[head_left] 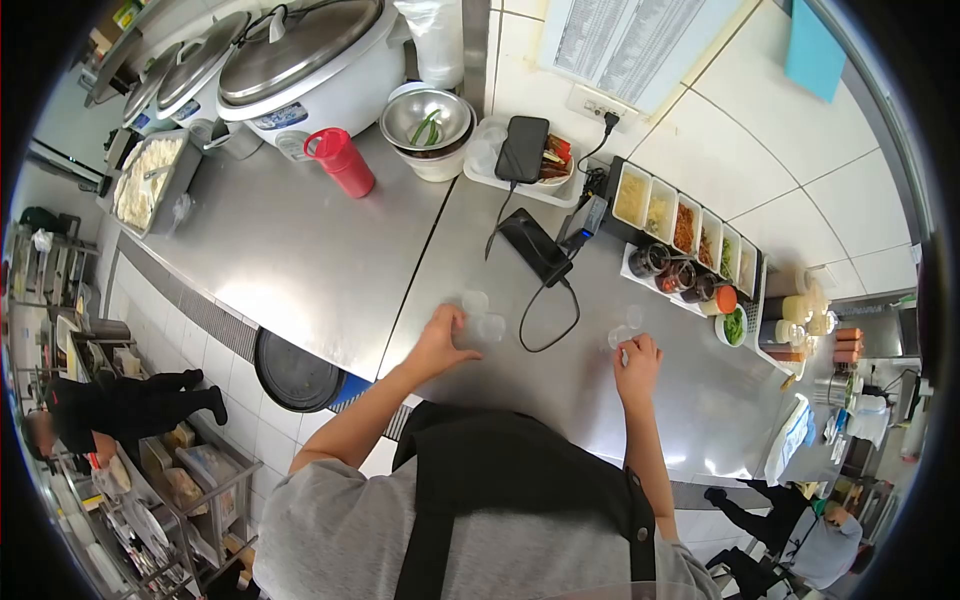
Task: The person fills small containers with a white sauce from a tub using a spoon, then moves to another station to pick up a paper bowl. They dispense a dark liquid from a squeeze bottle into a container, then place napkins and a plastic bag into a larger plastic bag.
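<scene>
Clear plastic containers [487, 327] sit on the steel counter [270, 255] beside the left hand [437, 342], whose thumb is spread away from its fingers; the hand looks released, though whether its fingertips touch the plastic is unclear. More small clear pieces [621, 336] lie to the right, at the fingertips of the right hand [637, 366]. Its fingers are curled, and I cannot tell whether they grip a piece.

Beyond the hands, a looped black cable [578, 312] runs from a black device [535, 246] lying between the two groups. Behind that, a black phone [523, 149] rests over a white tray [481, 178]. A metal bowl [402, 113] holding green pods stands left of the tray, and a red pitcher [346, 166] stands farther left, near a large lidded cooker [300, 75]. Right of the device are a rack of filled food bins [686, 224], dark jars [676, 274] and a bowl of chopped greens [733, 326].
</scene>
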{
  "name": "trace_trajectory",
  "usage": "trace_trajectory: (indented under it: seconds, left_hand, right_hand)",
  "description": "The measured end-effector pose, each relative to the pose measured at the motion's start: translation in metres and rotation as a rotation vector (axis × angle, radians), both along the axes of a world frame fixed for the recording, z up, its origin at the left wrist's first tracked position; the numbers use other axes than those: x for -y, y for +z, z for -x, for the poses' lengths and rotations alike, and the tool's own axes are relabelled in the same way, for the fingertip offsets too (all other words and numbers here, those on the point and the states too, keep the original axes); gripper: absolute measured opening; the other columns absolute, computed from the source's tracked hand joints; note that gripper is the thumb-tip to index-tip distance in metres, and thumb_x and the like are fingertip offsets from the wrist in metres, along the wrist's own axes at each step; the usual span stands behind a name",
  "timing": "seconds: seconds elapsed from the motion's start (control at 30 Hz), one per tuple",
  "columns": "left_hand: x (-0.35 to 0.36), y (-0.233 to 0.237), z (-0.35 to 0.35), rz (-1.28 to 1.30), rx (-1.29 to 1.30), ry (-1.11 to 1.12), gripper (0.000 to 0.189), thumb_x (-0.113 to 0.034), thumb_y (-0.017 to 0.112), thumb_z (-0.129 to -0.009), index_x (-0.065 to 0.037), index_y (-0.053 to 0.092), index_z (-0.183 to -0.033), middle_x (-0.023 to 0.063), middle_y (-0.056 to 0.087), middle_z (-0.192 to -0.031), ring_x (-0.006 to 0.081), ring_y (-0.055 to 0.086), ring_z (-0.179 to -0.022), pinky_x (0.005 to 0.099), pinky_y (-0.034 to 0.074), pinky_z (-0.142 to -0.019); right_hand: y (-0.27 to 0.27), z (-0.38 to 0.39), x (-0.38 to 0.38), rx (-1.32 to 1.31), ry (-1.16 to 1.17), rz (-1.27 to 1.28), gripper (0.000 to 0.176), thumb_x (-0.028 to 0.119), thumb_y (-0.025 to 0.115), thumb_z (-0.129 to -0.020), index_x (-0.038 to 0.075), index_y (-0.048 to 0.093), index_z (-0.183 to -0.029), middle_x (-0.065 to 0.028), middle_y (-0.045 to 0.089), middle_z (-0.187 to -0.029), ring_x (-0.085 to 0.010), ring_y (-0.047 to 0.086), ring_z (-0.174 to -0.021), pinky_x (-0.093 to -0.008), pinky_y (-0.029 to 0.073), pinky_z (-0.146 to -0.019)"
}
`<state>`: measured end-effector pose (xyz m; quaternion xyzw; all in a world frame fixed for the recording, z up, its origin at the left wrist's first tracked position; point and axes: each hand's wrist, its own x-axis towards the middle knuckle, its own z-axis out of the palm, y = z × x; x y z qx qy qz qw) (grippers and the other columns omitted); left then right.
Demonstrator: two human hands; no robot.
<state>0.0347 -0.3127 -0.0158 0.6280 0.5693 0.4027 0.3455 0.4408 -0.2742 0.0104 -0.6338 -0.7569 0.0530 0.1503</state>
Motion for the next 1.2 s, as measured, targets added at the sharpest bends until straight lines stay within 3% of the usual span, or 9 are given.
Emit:
trace_trajectory:
  seconds: [0.1, 0.17, 0.23, 0.3, 0.5, 0.53, 0.9, 1.03, 1.2]
  left_hand:
    - [-0.046, 0.01, 0.052, 0.269, -0.052, -0.023, 0.044, -0.011, 0.088, -0.074, -0.007, 0.052, -0.1, 0.005, 0.062, -0.089, 0.0176, 0.061, -0.082, 0.0342, 0.052, -0.073]
    - [-0.1, 0.013, 0.084, 0.045, 0.087, 0.185, 0.038, -0.012, 0.083, -0.081, -0.004, 0.053, -0.103, 0.0047, 0.06, -0.084, 0.0177, 0.063, -0.079, 0.0339, 0.053, -0.07]
    - [-0.152, 0.042, 0.102, -0.073, 0.371, 0.436, 0.029, -0.01, 0.075, -0.089, -0.002, 0.054, -0.107, 0.0084, 0.062, -0.1, 0.0202, 0.067, -0.085, 0.0331, 0.057, -0.075]
    - [-0.199, 0.077, 0.1, -0.037, 0.636, 0.68, 0.025, -0.007, 0.07, -0.092, 0.001, 0.053, -0.107, 0.0101, 0.062, -0.094, 0.0225, 0.069, -0.082, 0.0329, 0.061, -0.074]
    - [-0.268, 0.05, 0.112, 0.09, 0.79, 0.734, 0.023, -0.007, 0.067, -0.094, 0.009, 0.052, -0.099, 0.0145, 0.062, -0.095, 0.0264, 0.072, -0.087, 0.0353, 0.067, -0.07]
    - [-0.266, 0.05, 0.111, 0.023, 0.844, 0.744, 0.018, -0.001, 0.068, -0.092, 0.009, 0.054, -0.086, 0.0153, 0.062, -0.094, 0.0258, 0.071, -0.083, 0.0383, 0.07, -0.067]
    - [-0.078, 0.081, 0.127, 0.179, 0.818, 0.691, 0.021, -0.016, 0.063, -0.101, 0.003, 0.06, -0.108, 0.0118, 0.069, -0.099, 0.0197, 0.072, -0.081, 0.0314, 0.064, -0.069]
    - [-0.029, 0.038, 0.141, 0.217, 0.844, 0.836, 0.017, -0.014, 0.061, -0.102, 0.003, 0.059, -0.106, 0.0112, 0.068, -0.097, 0.0188, 0.072, -0.081, 0.0318, 0.065, -0.07]
    - [-0.009, -0.024, 0.169, 0.063, 0.924, 1.034, 0.016, -0.016, 0.058, -0.105, -0.001, 0.053, -0.101, 0.0098, 0.066, -0.095, 0.0174, 0.07, -0.081, 0.0317, 0.065, -0.074]
  right_hand:
    - [0.004, 0.002, 0.003, -0.005, -0.05, -0.051, 0.024, 0.007, 0.072, -0.081, 0.008, 0.072, -0.106, -0.0079, 0.059, -0.106, -0.0286, 0.057, -0.104, -0.0451, 0.04, -0.094]
    - [0.009, 0.009, 0.004, -0.037, -0.078, -0.08, 0.033, 0.008, 0.072, -0.083, 0.009, 0.07, -0.116, -0.0087, 0.06, -0.111, -0.0287, 0.057, -0.108, -0.0456, 0.04, -0.096]
    - [0.015, 0.018, 0.004, -0.08, -0.1, -0.085, 0.039, 0.008, 0.071, -0.085, 0.009, 0.068, -0.125, -0.0095, 0.06, -0.117, -0.0288, 0.057, -0.111, -0.046, 0.039, -0.099]
    - [0.029, 0.032, 0.003, -0.1, -0.052, -0.072, 0.04, 0.008, 0.071, -0.086, 0.009, 0.067, -0.126, -0.0099, 0.061, -0.119, -0.0287, 0.057, -0.112, -0.0457, 0.039, -0.1]
    - [0.062, 0.065, 0.0, -0.181, 0.09, -0.086, 0.038, 0.007, 0.07, -0.087, 0.009, 0.067, -0.124, -0.01, 0.062, -0.12, -0.0287, 0.059, -0.11, -0.0449, 0.04, -0.102]
    - [0.067, 0.068, 0.0, -0.2, 0.106, -0.079, 0.038, 0.006, 0.07, -0.086, 0.009, 0.067, -0.124, -0.01, 0.062, -0.12, -0.0287, 0.06, -0.109, -0.0448, 0.04, -0.102]
    - [0.134, 0.184, -0.083, -0.394, 0.62, -0.112, 0.042, 0.003, 0.072, -0.081, 0.007, 0.068, -0.123, -0.0122, 0.061, -0.123, -0.0335, 0.059, -0.114, -0.0445, 0.046, -0.099]
    - [0.124, 0.268, -0.142, -0.245, 0.795, -0.073, 0.053, 0.002, 0.073, -0.081, 0.0, 0.059, -0.133, -0.0183, 0.05, -0.141, -0.0393, 0.05, -0.13, -0.0479, 0.045, -0.107]
    - [0.059, 0.367, -0.223, 0.248, 0.792, -0.361, 0.036, 0.005, 0.066, -0.086, -0.007, 0.061, -0.12, -0.0256, 0.054, -0.132, -0.0378, 0.052, -0.131, -0.0422, 0.05, -0.103]
